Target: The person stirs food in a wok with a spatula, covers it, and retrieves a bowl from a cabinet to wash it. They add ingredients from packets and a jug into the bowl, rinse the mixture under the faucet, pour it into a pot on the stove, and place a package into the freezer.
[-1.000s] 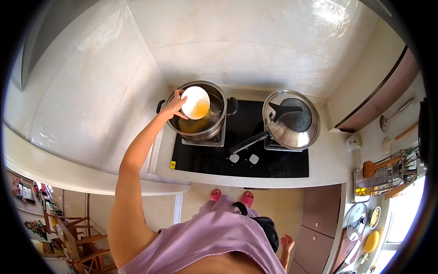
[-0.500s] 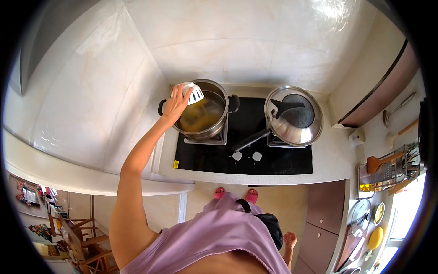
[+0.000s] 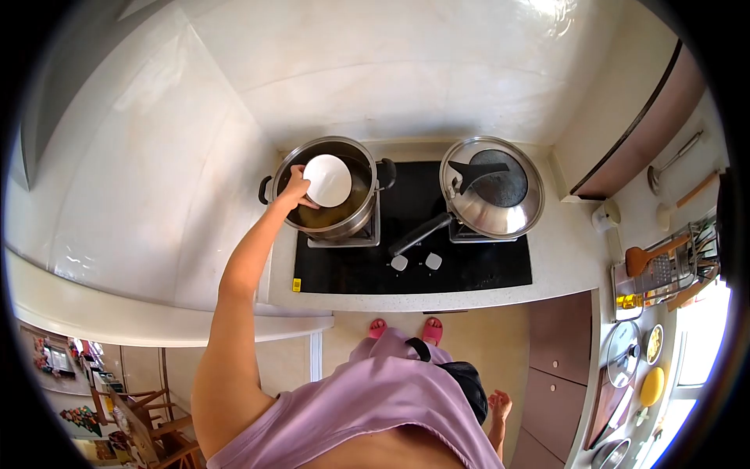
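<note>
My left hand (image 3: pixel 296 190) grips the rim of a white bowl (image 3: pixel 328 180) over the large steel pot (image 3: pixel 344 229) on the left burner. The bowl's pale inside faces up toward the camera, and yellowish liquid shows in the pot below it. My right hand (image 3: pixel 500 404) hangs low at my right side, beside the brown cabinets, with its fingers loosely curled and apart and nothing visible in them. On the right burner sits a long-handled pan under a steel lid (image 3: pixel 512 215) with a dark glass centre.
The black stove top (image 3: pixel 344 270) has two knobs at its front. Along the right counter are a utensil rack (image 3: pixel 664 273), a glass lid (image 3: pixel 623 354), a plate of yellow food (image 3: pixel 655 344) and a yellow oval object (image 3: pixel 651 386). A ladle (image 3: pixel 655 178) hangs on the right wall.
The bowl has turned from its patterned outside to its plain inside. My left hand has changed its hold and sits lower on the pot's left side. The view has shifted slightly.
</note>
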`<state>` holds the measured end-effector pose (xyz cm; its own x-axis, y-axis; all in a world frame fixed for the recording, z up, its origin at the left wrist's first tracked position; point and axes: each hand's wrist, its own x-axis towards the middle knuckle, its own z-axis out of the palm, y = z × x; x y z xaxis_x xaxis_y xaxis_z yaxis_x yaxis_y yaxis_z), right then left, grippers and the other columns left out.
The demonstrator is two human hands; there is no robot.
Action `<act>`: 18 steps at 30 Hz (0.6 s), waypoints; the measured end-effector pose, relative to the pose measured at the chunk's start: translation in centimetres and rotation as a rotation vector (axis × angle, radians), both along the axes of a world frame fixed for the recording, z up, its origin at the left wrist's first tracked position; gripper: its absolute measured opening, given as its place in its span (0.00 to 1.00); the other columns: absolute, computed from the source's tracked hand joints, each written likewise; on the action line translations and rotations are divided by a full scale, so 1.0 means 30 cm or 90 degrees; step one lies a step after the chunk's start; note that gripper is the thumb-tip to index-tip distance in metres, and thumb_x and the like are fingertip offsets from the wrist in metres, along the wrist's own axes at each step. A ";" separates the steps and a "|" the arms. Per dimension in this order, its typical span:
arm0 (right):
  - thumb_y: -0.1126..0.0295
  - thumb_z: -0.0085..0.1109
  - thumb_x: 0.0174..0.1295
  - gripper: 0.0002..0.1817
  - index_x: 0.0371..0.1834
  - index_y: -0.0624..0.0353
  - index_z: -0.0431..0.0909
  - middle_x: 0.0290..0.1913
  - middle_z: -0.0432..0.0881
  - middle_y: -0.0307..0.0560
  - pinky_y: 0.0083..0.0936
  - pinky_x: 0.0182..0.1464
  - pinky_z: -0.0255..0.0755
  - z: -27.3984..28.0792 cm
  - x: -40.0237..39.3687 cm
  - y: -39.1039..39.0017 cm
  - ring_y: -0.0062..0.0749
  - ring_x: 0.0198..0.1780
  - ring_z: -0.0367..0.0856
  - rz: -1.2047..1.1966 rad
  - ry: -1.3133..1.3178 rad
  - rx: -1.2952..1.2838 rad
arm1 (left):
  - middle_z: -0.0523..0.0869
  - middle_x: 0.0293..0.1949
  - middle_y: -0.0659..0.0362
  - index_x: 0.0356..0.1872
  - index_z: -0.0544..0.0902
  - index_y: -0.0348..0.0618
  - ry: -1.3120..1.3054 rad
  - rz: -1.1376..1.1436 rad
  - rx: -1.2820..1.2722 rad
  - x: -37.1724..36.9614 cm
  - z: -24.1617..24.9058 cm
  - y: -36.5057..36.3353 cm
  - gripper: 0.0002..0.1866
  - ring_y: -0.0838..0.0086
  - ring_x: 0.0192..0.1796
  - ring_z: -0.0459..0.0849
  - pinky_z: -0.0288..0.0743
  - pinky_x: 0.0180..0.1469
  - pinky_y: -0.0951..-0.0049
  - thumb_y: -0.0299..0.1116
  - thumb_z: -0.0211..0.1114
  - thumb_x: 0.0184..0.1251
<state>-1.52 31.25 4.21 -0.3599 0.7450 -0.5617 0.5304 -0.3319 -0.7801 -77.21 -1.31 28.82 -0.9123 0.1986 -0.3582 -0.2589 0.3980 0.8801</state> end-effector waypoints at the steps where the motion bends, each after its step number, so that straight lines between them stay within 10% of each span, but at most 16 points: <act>1: 0.67 0.54 0.66 0.10 0.42 0.61 0.78 0.29 0.82 0.42 0.18 0.28 0.76 -0.007 0.010 -0.008 0.24 0.28 0.81 -0.007 -0.011 0.004 | 0.60 0.60 0.43 0.61 0.52 0.45 -0.058 0.005 0.061 -0.008 -0.003 -0.019 0.30 0.38 0.60 0.68 0.83 0.37 0.38 0.17 0.45 0.55; 6: 0.64 0.56 0.66 0.11 0.41 0.61 0.78 0.26 0.81 0.42 0.18 0.28 0.75 -0.012 0.043 -0.027 0.24 0.26 0.80 0.032 0.021 0.011 | 0.59 0.60 0.43 0.63 0.52 0.45 -0.182 -0.032 0.268 0.015 0.038 -0.030 0.31 0.40 0.61 0.67 0.83 0.39 0.38 0.17 0.46 0.55; 12: 0.61 0.57 0.66 0.13 0.41 0.61 0.78 0.26 0.81 0.41 0.18 0.27 0.75 -0.007 0.001 -0.011 0.24 0.26 0.80 0.065 0.038 0.049 | 0.65 0.59 0.45 0.62 0.55 0.41 0.115 -0.130 -0.023 0.071 0.129 0.026 0.34 0.45 0.65 0.65 0.77 0.53 0.43 0.13 0.48 0.48; 15: 0.61 0.56 0.66 0.13 0.42 0.61 0.78 0.26 0.81 0.41 0.18 0.28 0.75 -0.007 -0.036 -0.001 0.24 0.27 0.81 0.040 0.026 0.039 | 0.67 0.56 0.43 0.60 0.59 0.40 0.566 -0.212 -0.286 0.073 0.110 0.007 0.32 0.48 0.63 0.65 0.59 0.65 0.59 0.10 0.49 0.49; 18: 0.63 0.55 0.67 0.12 0.42 0.61 0.78 0.27 0.82 0.42 0.17 0.28 0.75 0.005 -0.067 0.001 0.24 0.28 0.82 0.036 0.024 0.032 | 0.67 0.55 0.43 0.62 0.59 0.44 0.736 -0.195 -0.355 0.118 0.169 0.008 0.32 0.45 0.57 0.68 0.68 0.56 0.52 0.11 0.52 0.54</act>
